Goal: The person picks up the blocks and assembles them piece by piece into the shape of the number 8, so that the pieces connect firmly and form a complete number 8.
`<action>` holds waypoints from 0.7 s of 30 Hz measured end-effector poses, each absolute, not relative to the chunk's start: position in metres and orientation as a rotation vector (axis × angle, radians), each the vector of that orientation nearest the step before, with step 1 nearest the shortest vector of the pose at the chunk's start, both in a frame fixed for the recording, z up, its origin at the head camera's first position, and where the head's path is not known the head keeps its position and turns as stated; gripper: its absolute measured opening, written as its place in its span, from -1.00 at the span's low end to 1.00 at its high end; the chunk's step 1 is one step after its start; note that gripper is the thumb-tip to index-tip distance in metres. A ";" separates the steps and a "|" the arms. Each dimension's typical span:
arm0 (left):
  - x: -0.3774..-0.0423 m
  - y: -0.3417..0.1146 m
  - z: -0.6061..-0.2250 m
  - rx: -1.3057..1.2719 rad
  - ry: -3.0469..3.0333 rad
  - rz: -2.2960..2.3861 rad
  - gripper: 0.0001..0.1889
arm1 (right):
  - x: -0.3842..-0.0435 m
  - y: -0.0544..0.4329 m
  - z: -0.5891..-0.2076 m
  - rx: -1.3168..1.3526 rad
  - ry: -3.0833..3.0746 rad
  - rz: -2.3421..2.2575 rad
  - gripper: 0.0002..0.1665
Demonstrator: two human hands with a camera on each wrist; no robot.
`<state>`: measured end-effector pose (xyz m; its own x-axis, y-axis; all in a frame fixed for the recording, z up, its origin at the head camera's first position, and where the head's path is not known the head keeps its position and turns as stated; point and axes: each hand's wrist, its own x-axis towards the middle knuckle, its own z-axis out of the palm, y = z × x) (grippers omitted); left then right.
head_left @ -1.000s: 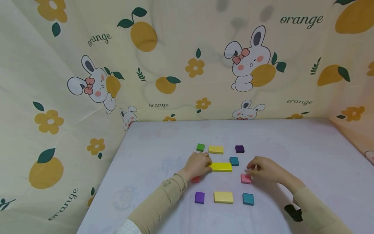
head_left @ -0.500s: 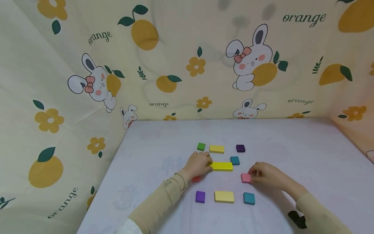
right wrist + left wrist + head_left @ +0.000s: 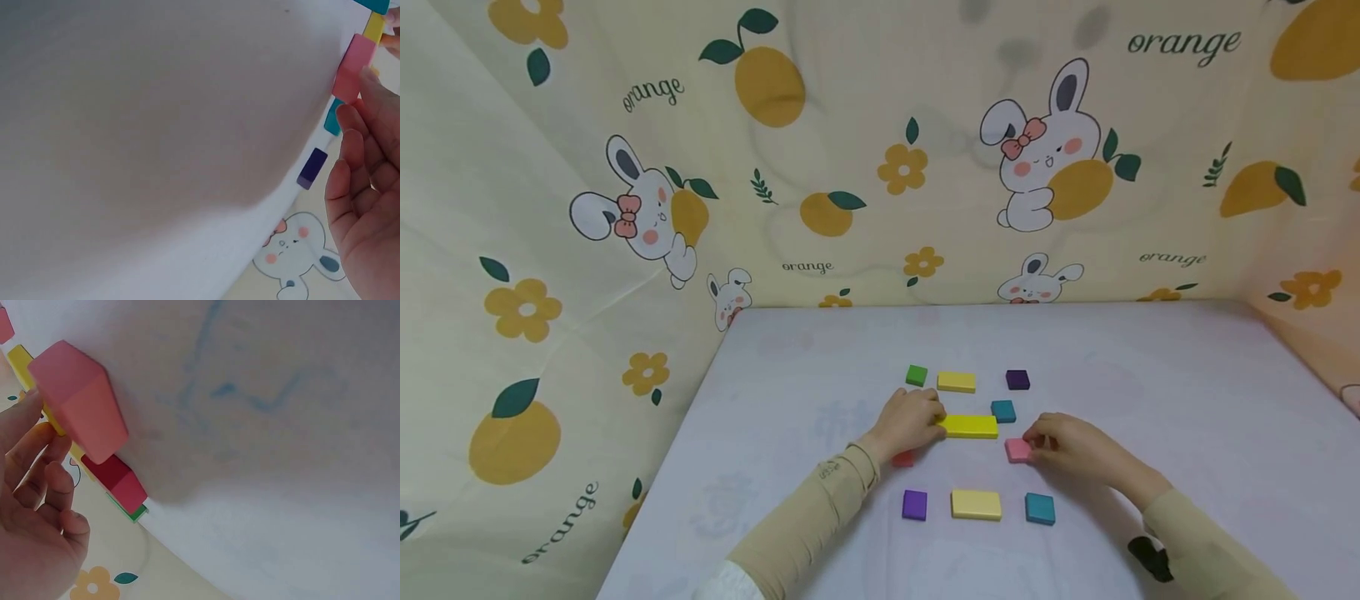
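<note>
My left hand point(image 3: 904, 423) pinches the left end of a long bright-yellow block point(image 3: 972, 427), its thumb and forefinger at that end in the left wrist view. My right hand point(image 3: 1078, 448) holds a pink block point(image 3: 1017, 451) at its right edge, between thumb and fingertips. The pink block lies just below and right of the yellow one, apart from it. A teal block point(image 3: 1003, 411) sits at the yellow block's upper right. Under my left wrist another pink block point(image 3: 903, 459) is partly covered. A red block point(image 3: 119, 481) shows only in the left wrist view.
At the back lie a green block point(image 3: 916, 375), a yellow block point(image 3: 957, 382) and a dark purple block point(image 3: 1018, 380). Nearer me are a purple block point(image 3: 914, 505), a pale yellow block point(image 3: 976, 504) and a teal block point(image 3: 1040, 508). A patterned cloth point(image 3: 850, 167) hangs behind the white table point(image 3: 1150, 358).
My right hand came down to the right-hand pink block, took hold of it and slid it slightly left and away from me. The left hand has stayed on the long yellow block.
</note>
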<state>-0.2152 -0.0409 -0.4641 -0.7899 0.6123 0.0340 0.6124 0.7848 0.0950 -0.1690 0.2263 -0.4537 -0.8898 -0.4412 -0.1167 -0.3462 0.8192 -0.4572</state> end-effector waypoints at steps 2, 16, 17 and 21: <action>-0.215 -0.041 -0.464 -1.016 -2.964 -0.165 -0.74 | -0.170 0.224 -0.453 -0.603 2.796 -0.622 -0.79; -0.214 -0.039 -0.462 -1.010 -2.974 -0.172 -0.75 | -0.171 0.216 -0.452 -0.621 2.842 -0.571 -0.78; -0.214 -0.039 -0.462 -1.011 -2.972 -0.167 -0.75 | -0.171 0.216 -0.451 -0.625 2.842 -0.568 -0.78; -0.214 -0.039 -0.462 -1.026 -2.949 -0.086 -0.76 | -0.169 0.214 -0.451 -0.638 2.848 -0.551 -0.78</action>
